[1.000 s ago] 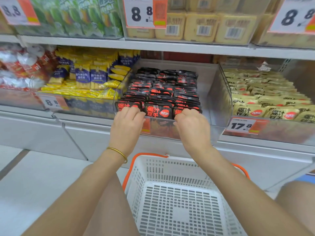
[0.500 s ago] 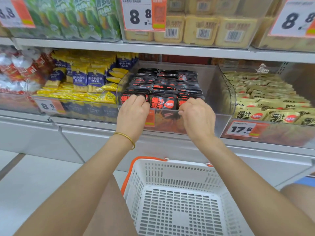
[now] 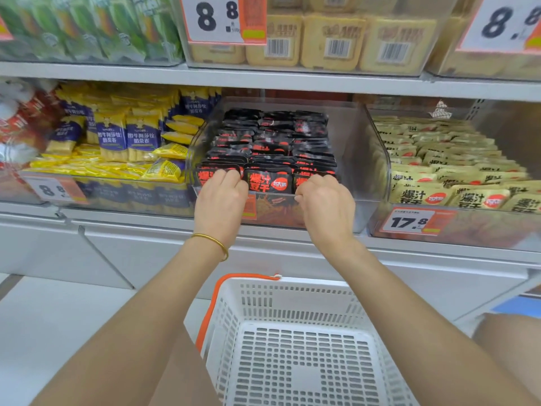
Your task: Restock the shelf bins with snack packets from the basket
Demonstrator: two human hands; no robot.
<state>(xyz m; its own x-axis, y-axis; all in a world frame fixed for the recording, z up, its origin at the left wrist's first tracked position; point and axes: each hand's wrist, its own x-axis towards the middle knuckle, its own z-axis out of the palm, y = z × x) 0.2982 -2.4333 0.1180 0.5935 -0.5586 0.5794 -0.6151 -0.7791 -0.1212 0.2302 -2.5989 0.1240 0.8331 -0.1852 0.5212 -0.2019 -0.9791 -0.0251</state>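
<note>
Black snack packets (image 3: 269,180) with red print stand in rows in a clear plastic bin (image 3: 351,142) on the middle shelf. My left hand (image 3: 221,197) reaches over the bin's front lip, and its fingers curl over the top of the front-left packet. At the front-right packet, my right hand (image 3: 323,200) does the same; its fingertips are hidden behind the packet. A white slotted basket (image 3: 292,284) with an orange handle sits below my arms, and no packet shows inside it.
Yellow-and-blue packets (image 3: 128,139) fill the bin to the left. Beige packets (image 3: 439,159) fill the bin to the right, behind a 17.8 price tag (image 3: 408,221). An upper shelf (image 3: 263,77) carries more goods just above. White floor lies to the left.
Both hands stay at the front row of black packets, shifting only slightly. The view has tilted a little, so the shelf sits lower in frame.
</note>
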